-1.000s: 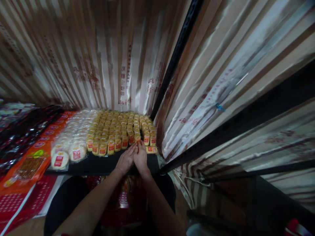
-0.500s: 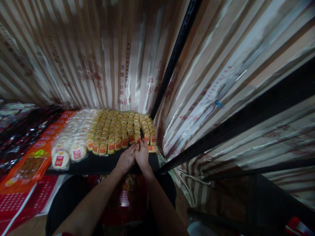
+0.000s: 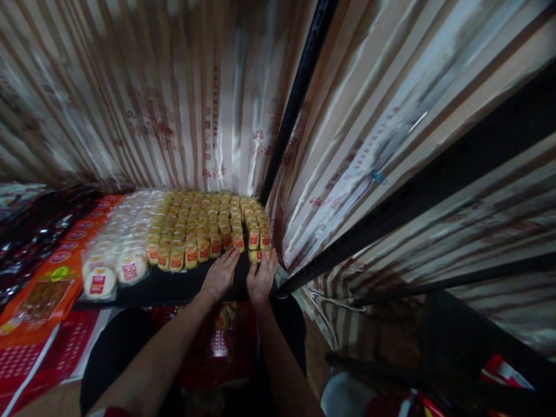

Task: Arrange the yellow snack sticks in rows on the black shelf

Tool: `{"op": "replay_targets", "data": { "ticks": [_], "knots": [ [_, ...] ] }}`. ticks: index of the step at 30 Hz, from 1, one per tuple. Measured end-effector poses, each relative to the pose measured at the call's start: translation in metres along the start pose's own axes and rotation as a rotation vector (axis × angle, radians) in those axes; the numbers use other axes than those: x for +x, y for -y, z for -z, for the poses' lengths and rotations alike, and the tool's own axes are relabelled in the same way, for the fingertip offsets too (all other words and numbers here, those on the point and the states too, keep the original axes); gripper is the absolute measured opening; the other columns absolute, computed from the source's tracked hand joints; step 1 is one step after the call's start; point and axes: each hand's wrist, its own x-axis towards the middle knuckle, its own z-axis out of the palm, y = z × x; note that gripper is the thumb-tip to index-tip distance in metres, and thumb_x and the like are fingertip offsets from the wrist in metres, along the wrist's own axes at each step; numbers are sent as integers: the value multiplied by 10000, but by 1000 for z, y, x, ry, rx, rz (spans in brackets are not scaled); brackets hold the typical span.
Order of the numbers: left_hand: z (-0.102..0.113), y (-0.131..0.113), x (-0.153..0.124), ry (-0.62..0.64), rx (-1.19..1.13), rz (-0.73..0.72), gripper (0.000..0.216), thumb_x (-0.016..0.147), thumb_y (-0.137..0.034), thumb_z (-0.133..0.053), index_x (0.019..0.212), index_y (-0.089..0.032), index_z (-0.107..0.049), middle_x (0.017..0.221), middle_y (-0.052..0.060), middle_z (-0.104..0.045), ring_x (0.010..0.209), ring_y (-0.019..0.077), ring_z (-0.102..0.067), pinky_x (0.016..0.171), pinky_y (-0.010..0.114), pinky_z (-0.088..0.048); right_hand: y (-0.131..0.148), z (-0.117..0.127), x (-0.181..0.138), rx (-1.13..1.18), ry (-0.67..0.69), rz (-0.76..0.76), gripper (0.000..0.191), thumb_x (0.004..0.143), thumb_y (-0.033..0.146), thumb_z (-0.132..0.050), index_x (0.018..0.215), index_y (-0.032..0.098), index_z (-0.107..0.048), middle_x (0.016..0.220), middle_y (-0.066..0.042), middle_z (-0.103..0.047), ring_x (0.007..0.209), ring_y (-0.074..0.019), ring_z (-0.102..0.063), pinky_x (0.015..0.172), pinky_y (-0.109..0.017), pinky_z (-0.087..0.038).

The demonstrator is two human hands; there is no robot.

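Rows of small yellow wrapped cakes (image 3: 191, 223) with red labels stand packed together on a black shelf (image 3: 174, 285). My left hand (image 3: 220, 275) is open, its fingers stretched out flat and their tips at the front cake of a row. To its right, my right hand (image 3: 262, 281) has its thumb and fingers around a yellow wrapped cake (image 3: 255, 255) that lies on its side at the front right corner. The fingers hide part of that cake. A narrow dark gap separates the two rightmost rows from the others.
Round white packaged cakes (image 3: 99, 282) lie left of the yellow ones, then an orange snack packet (image 3: 52, 289) and dark shiny packets (image 3: 39, 231). A black metal post (image 3: 299, 98) and a slanting bar (image 3: 391, 208) flank the shelf's right end. Striped curtains (image 3: 174, 104) hang behind.
My hands were together at the front of one row; now they are apart. The right hand has moved right to the cake lying on its side. The view has shifted slightly.
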Motion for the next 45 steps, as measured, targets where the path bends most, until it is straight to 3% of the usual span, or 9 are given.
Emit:
{"op": "replay_targets", "data": {
  "ticks": [5, 11, 14, 17, 25, 32, 34, 38, 45],
  "knots": [
    [2, -1, 0, 29, 8, 4, 498, 788, -54, -360, 1266, -115, -484, 1400, 76, -414, 1296, 225, -362, 1026, 394, -394, -6, -2, -1, -74, -8, 16, 376, 843, 191, -380, 1148, 85, -573, 1415, -184, -326, 1340, -295, -181, 1038, -525, -257],
    [2, -1, 0, 41, 8, 21, 489, 795, -61, -361, 1264, -121, -488, 1406, 68, -405, 1291, 227, -369, 1014, 385, -405, -12, -9, -2, -11, 64, 223, 383, 869, 169, -329, 1170, 91, -553, 1251, -160, -511, 1280, -258, -299, 1011, -468, -326],
    [2, -1, 1, 41, 10, 17, 493, 794, -58, -361, 1266, -119, -487, 1400, 70, -415, 1286, 230, -375, 1004, 387, -414, -12, -7, -4, -33, 42, 194, 378, 876, 175, -335, 1178, 92, -544, 1107, -155, -570, 1101, -254, -449, 943, -436, -383],
    [3, -1, 1, 39, 10, 20, 488, 794, -58, -362, 1261, -116, -492, 1394, 66, -424, 1284, 227, -377, 1005, 384, -414, -9, 2, -3, -133, 61, 141, 341, 875, 196, -373, 1123, 126, -596, 972, -139, -573, 965, -250, -479, 875, -416, -411],
    [3, -2, 1, 50, -7, 36, 492, 795, -59, -363, 1265, -126, -490, 1399, 67, -416, 1290, 224, -370, 1002, 390, -413, -4, 13, 0, -213, 82, 190, 267, 860, 197, -426, 1016, 148, -636, 1184, -149, -503, 1127, -270, -397, 945, -417, -358],
    [0, 0, 0, 34, -8, 23, 468, 810, -63, -354, 1252, -117, -497, 1406, 76, -403, 1285, 229, -378, 1004, 396, -410, 2, 23, -2, -236, 158, 174, 221, 860, 243, -454, 799, 160, -650, 860, -97, -644, 947, -259, -495, 873, -398, -388],
    [0, 0, 0, 32, -13, 17, 469, 810, -60, -355, 1254, -115, -496, 1399, 82, -411, 1279, 233, -388, 998, 405, -417, 3, 22, 0, -205, 133, 186, 239, 866, 245, -437, 828, 155, -655, 949, -103, -652, 1010, -263, -490, 911, -403, -373],
    [0, 0, 0, 24, -19, 17, 487, 801, -36, -348, 1259, -121, -491, 1402, 76, -409, 1289, 228, -376, 1004, 408, -414, 5, 11, 14, -109, 148, 164, 325, 881, 203, -369, 1070, 84, -606, 1131, -153, -606, 1093, -230, -502, 965, -356, -366],
    [-3, 2, -1, 1, -3, -6, 499, 772, -20, -360, 1237, -124, -508, 1394, 84, -419, 1289, 216, -378, 1010, 393, -411, 9, -11, 34, -74, 232, 90, 397, 847, 172, -383, 1195, 47, -527, 1189, -195, -569, 1131, -255, -508, 958, -362, -388]
  ]
}}
